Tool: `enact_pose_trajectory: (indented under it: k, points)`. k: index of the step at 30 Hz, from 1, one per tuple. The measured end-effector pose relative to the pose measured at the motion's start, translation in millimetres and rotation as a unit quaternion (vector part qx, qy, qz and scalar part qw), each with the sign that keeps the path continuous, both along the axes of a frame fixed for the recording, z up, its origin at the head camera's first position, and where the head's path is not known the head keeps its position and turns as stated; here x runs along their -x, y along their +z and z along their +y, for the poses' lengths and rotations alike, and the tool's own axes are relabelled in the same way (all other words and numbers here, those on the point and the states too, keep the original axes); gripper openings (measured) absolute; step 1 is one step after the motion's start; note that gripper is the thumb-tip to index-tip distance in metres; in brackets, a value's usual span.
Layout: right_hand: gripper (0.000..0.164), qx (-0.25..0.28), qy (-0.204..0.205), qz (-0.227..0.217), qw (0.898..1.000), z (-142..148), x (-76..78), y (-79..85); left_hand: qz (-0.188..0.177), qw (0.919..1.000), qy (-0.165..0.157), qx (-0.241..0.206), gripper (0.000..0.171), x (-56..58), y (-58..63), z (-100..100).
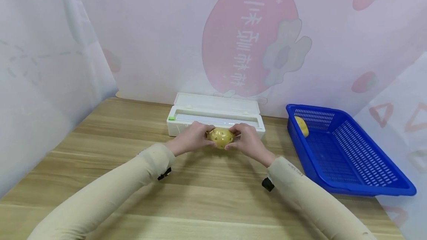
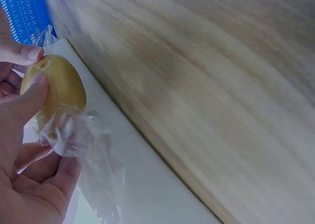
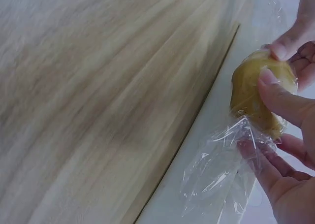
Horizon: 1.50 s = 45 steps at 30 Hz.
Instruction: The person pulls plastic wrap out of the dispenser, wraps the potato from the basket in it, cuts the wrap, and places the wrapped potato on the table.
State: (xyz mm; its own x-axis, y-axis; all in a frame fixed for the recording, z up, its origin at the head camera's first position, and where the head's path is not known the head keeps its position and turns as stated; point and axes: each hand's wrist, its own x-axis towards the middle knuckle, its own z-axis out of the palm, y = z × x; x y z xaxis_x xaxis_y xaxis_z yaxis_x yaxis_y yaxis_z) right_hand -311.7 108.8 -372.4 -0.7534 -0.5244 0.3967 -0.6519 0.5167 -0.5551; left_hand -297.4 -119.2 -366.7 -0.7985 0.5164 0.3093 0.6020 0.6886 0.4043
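Between my two hands is a yellow potato [image 1: 221, 137], gripped at its left end by my left hand [image 1: 195, 137] and at its right end by my right hand [image 1: 248, 140]. Clear plastic wrap [image 3: 216, 172] covers part of the potato and trails loosely from its ends, as both wrist views show. In the left wrist view the thumbs press on the potato's surface, with the wrap [image 2: 101, 155] hanging past my fingers. Just behind the hands stands a white cling film dispenser box [image 1: 217, 116], its lid [image 1: 217, 102] raised.
To the right, a blue plastic basket [image 1: 317, 179] with slotted walls holds another yellow potato [image 1: 301, 126] by its left wall. Everything stands on a wood-grain table [image 1: 207, 195]. A printed cloth [image 1: 150, 47] hangs behind the table and along its sides.
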Motion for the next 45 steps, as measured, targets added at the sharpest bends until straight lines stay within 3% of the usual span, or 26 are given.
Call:
enact_pose_trajectory:
  k: [5, 12, 15, 22, 38, 45]
  points:
    - [0.047, -0.007, 0.022, -0.002, 1.0, 2.4, 2.0, 1.6, -0.002, 0.9998, 0.016, 0.012, 0.041, 0.0, -2.5, 2.5]
    - [0.042, -0.067, 0.039, 0.019, 0.997, 2.1, 3.4, 1.7, 0.011, 0.9967, 0.057, 0.056, 0.045, -1.8, -6.2, 7.3]
    - [0.044, -0.09, 0.036, 0.038, 0.995, 0.5, 4.0, 1.4, 0.026, 0.9952, 0.057, 0.076, 0.045, -2.3, -8.2, 6.9]
    - [0.045, -0.14, 0.035, 0.087, 0.986, -1.4, 4.6, 1.2, 0.072, 0.9943, 0.031, 0.072, 0.041, -3.5, -12.4, 3.3]
    - [0.035, -0.12, 0.025, 0.069, 0.99, 3.8, -1.2, 2.1, 0.118, 0.9907, 0.029, 0.062, 0.053, -11.6, -14.4, -2.0]
    - [0.036, -0.1, 0.011, 0.072, 0.992, 3.4, -0.8, 7.4, 0.096, 0.9928, 0.044, 0.057, 0.06, -13.7, -11.3, -7.3]
